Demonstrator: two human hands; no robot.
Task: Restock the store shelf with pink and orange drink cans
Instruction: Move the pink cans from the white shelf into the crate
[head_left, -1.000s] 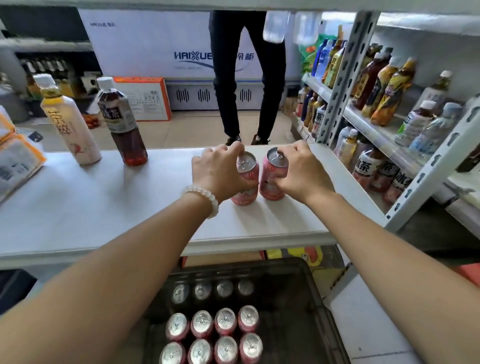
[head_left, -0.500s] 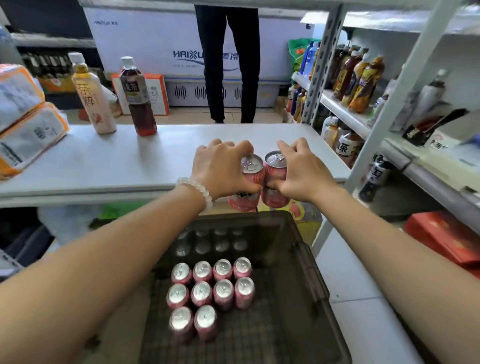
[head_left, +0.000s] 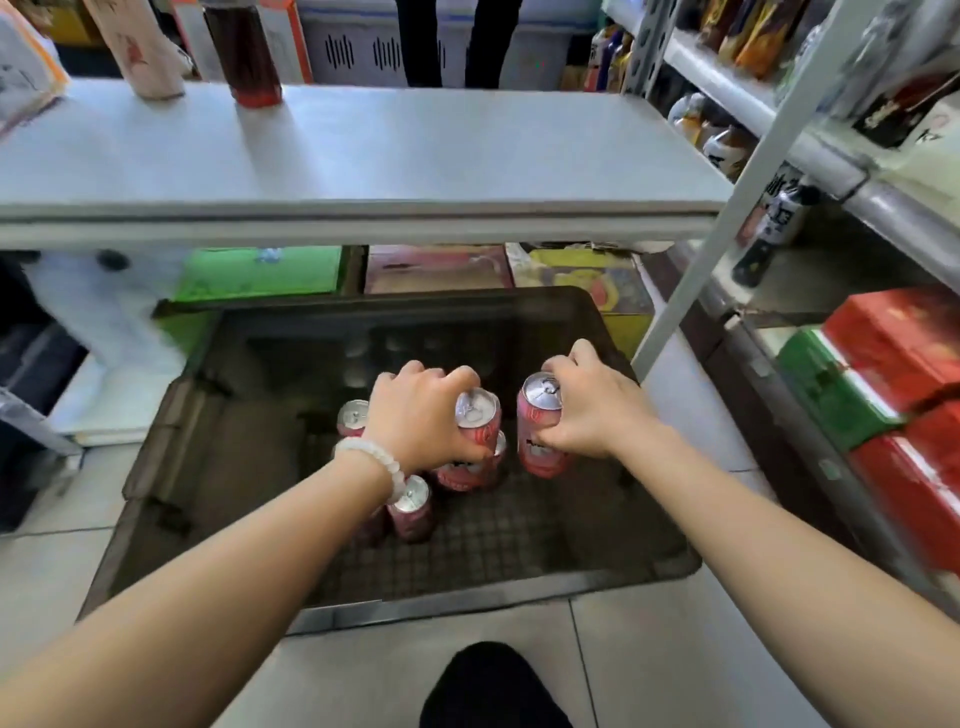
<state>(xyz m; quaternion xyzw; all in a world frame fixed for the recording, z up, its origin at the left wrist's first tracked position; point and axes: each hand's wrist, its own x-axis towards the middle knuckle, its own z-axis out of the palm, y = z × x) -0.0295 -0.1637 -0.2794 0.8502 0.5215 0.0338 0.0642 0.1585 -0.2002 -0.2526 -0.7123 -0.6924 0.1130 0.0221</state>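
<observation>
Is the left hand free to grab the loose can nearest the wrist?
Probably not yet: the left hand already grips a pink can, though the loose can stands uncovered in the crate.

Bright even daylight, motion blur, wide-angle bending at edges.

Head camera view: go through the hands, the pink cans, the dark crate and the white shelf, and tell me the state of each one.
Left hand: grip curled round a pink drink can, held above the crate.
Right hand: grip curled round a second pink can.
Remaining pink cans: upright in the crate, sealed.
Dark plastic crate: open-topped, on the floor.
White metal shelf: no cans on it, two bottles at its back.
</observation>
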